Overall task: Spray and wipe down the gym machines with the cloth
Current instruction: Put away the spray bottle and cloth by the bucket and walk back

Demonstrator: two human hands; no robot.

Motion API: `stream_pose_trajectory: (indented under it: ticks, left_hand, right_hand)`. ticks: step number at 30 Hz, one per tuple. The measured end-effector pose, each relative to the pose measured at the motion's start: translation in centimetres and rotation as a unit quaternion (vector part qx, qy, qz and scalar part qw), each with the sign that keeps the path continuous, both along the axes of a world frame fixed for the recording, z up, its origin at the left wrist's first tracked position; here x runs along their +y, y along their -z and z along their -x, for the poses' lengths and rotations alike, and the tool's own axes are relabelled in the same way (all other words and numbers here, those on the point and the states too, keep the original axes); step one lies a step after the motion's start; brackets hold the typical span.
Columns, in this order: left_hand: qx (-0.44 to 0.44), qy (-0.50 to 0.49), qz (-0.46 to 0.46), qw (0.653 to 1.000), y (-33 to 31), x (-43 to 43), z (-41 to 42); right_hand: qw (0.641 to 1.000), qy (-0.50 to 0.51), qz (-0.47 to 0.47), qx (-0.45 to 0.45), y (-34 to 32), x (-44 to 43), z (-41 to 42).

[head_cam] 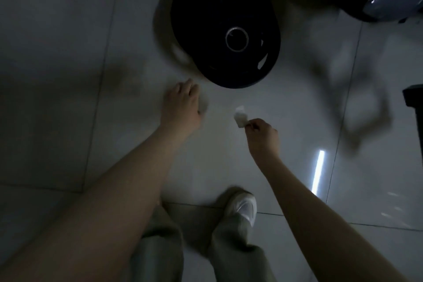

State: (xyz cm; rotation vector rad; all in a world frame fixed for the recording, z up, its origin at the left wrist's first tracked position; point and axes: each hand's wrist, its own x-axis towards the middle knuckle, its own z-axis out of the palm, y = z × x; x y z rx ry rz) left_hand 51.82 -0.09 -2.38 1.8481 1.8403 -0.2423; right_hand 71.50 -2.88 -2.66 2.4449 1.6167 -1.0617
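Below the weight plate (225, 36), my right hand (263, 137) pinches the cloth (240, 117) by its edge; that thin hold may slip. Of my left hand (180, 105) I cannot tell the grip.

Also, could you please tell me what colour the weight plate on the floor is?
The plate is black, with a silvery hub ring; head view.

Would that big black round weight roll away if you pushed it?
Probably not: the black round weight plate seems to lie flat on the glossy tiled floor, so it would likely slide, not roll. It looks thick and solid, so probably heavy and stiff.
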Motion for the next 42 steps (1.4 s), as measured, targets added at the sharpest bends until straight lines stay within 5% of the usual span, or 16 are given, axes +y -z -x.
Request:
stream_pose_trajectory:
  ticks: [9, 16, 24, 37, 42]
  left_hand:
    - [-0.039, -0.165, 0.091, 0.981, -14.0, -8.3, 10.7]
    - [-0.105, -0.419, 0.070, 0.899, -29.1, -16.1, 17.6]
    - [-0.116, -0.561, -0.006, 0.819, -41.9, -26.7, 19.6]
    - [-0.108, -0.730, -0.008, 0.675, -39.2, -52.9, 30.2]
    - [-0.113, -0.740, 0.030, 0.662, -35.7, -64.8, 35.4]
  right_hand:
    - [0.995, -0.007, -0.013, 0.099, -15.1, -1.4, 9.3]
    - [0.977, -0.168, -0.039, 0.128, -28.4, -3.5, 18.1]
    - [0.936, -0.259, -0.055, 0.232, -40.7, -10.8, 26.9]
    - [0.823, -0.526, 0.012, 0.214, -40.3, -31.6, 44.7]
    - [0.791, -0.565, 0.083, 0.219, -36.9, -43.6, 52.6]
